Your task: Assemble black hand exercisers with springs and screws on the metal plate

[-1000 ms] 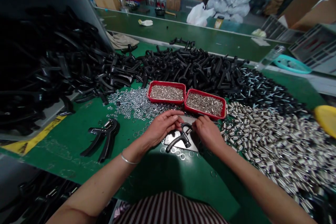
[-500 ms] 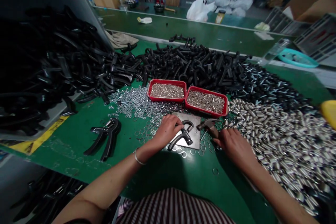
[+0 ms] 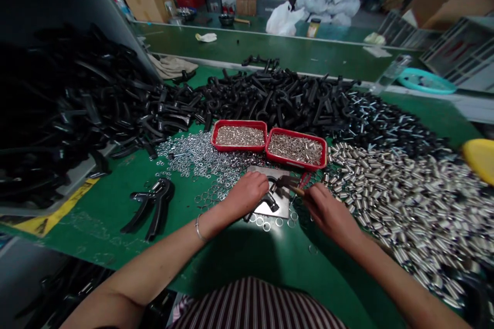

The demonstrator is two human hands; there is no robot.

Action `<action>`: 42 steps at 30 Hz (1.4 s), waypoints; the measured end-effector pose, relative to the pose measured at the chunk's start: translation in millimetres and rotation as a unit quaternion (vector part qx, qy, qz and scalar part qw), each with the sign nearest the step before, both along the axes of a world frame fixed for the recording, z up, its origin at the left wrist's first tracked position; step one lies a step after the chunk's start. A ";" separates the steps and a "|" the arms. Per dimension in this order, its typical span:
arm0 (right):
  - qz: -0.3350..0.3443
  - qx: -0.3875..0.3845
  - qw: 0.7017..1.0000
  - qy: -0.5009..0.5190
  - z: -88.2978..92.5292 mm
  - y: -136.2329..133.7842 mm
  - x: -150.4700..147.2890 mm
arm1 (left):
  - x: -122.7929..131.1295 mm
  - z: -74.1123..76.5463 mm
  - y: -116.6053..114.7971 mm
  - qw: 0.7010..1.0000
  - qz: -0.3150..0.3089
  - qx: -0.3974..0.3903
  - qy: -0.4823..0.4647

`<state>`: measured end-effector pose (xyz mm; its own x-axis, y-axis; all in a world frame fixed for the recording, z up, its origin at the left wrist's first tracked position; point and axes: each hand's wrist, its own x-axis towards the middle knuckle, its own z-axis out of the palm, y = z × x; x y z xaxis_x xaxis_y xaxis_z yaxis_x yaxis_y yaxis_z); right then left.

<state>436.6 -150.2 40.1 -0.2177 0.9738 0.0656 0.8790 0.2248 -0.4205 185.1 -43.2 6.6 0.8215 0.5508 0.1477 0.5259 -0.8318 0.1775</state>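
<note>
Steadying one black grip-strengthener handle (image 3: pixel 273 204) on a metal plate (image 3: pixel 284 211) with the left hand (image 3: pixel 249 189), closed over it; gripping one hammer (image 3: pixel 288 182) by its wooden shaft in the right hand (image 3: pixel 324 205). Expecting a light, stiff, slick handle, best taken by the curved arm, though too covered to be sure. Counting two red trays (image 3: pixel 324 151), one sprung grip strengthener (image 3: pixel 165 198) on the surface (image 3: pixel 231 267), and piled black handles (image 3: pixel 285 93) beyond counting.

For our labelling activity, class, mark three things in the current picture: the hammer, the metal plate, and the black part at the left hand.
Hammer (image 3: pixel 287 181): head view, on its dark head.
Metal plate (image 3: pixel 284 201): head view, on its bare right side.
Black part (image 3: pixel 274 207): head view, on its near end.
</note>
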 end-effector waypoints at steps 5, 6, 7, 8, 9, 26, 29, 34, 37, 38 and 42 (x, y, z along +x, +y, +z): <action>-0.018 0.035 0.997 0.068 11.6 -1.6 -3.6 | -8.0 1.0 -10.5 0.999 0.004 -0.026 -0.023; -0.030 0.054 0.994 0.087 15.6 -3.0 -6.8 | -10.2 -1.2 -15.8 0.998 0.029 -0.041 -0.043; -0.041 0.074 0.991 0.103 18.9 -4.4 -10.9 | -12.1 -4.1 -21.3 0.995 0.058 -0.056 -0.063; -0.046 0.094 0.988 0.116 21.2 -5.4 -15.5 | -13.5 -7.4 -26.6 0.990 0.089 -0.072 -0.080; -0.042 0.107 0.986 0.123 22.1 -5.8 -20.2 | -14.2 -10.6 -31.1 0.985 0.117 -0.085 -0.093; -0.025 -0.093 0.988 0.123 -0.8 -10.9 -15.9 | -10.9 -5.0 -33.3 0.964 0.173 -0.162 -0.125; -0.159 -0.071 0.969 0.173 -7.5 -24.1 22.8 | -15.6 9.7 -25.2 0.926 0.163 -0.285 -0.184; -0.243 -0.016 0.969 0.045 -10.1 -28.1 104.5 | -25.8 18.2 -2.7 0.921 0.185 -0.262 -0.221; -0.190 0.071 0.974 -0.101 -6.9 -16.1 110.9 | -27.1 7.7 -3.2 0.956 0.173 -0.173 -0.160; -0.177 0.074 0.975 -0.109 -6.6 -9.9 101.3 | -25.6 3.6 -7.6 0.961 0.161 -0.171 -0.145; -0.189 -0.097 0.971 -0.108 -15.1 23.0 31.4 | -5.5 -7.5 -36.3 0.965 0.172 -0.159 -0.121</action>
